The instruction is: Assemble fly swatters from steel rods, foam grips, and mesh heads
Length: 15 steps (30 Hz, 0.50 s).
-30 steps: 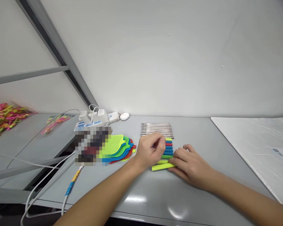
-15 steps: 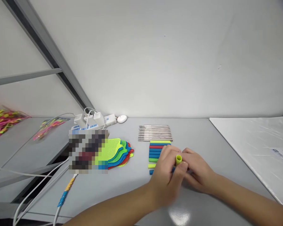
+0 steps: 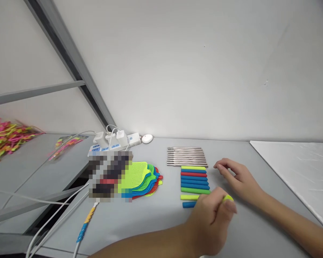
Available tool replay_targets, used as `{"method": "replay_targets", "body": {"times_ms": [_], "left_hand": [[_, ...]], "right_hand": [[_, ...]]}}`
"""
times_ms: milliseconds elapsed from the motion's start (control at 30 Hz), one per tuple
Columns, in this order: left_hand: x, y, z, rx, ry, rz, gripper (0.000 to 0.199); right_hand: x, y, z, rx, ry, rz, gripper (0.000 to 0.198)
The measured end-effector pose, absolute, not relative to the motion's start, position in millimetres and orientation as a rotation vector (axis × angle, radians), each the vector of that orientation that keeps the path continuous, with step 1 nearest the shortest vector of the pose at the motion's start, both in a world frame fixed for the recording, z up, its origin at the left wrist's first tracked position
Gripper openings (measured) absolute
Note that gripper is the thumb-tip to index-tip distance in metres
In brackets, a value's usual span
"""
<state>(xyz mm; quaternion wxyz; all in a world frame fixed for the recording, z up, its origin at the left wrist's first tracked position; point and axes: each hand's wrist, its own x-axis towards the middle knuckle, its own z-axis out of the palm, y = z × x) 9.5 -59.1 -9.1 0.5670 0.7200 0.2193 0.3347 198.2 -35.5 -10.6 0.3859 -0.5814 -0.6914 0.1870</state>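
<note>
My left hand [image 3: 211,224] is closed around a yellow-green handle tube [image 3: 228,197]; only its end shows above the thumb, and the rest is hidden in the fist. Beside and partly behind that hand lies a column of handle tubes [image 3: 195,182] in yellow-green, blue, red and green. My right hand [image 3: 238,179] hovers over or rests on the table to the right, its fingers loosely bent and slightly apart, with nothing visible in them. Its fingertips point at a row of silver metal rods [image 3: 187,156], a short gap from their right ends.
A fanned stack of coloured fly swatter heads [image 3: 140,175] lies left of the tubes. Behind it are a power strip [image 3: 134,139] with chargers, a white oval device [image 3: 147,139] and white cables. White sheeting [image 3: 298,168] covers the right side. Colourful bagged items [image 3: 9,139] sit far left.
My hands have come apart. The left keeps the yellow-green tube and has moved right and nearer; the right has let go and reached toward the rods. The view has shifted slightly.
</note>
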Motion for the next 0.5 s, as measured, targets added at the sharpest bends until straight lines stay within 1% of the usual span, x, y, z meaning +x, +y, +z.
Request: {"method": "replay_targets", "body": {"times_ms": [200, 300, 400, 500], "left_hand": [[14, -59, -8, 1.894, 0.593, 0.288, 0.041], [10, -55, 3, 1.857, 0.631, 0.118, 0.043], [0, -50, 22, 1.769, 0.628, 0.043, 0.043], [-10, -50, 32, 1.704, 0.587, 0.098, 0.042]], "right_hand": [[185, 34, 18, -1.469, -2.197, 0.473, 0.028], [168, 82, 23, -1.507, -2.265, 0.455, 0.032], [144, 122, 20, -1.491, -2.305, 0.451, 0.032], [121, 146, 15, -1.461, -2.385, 0.489, 0.029]]}}
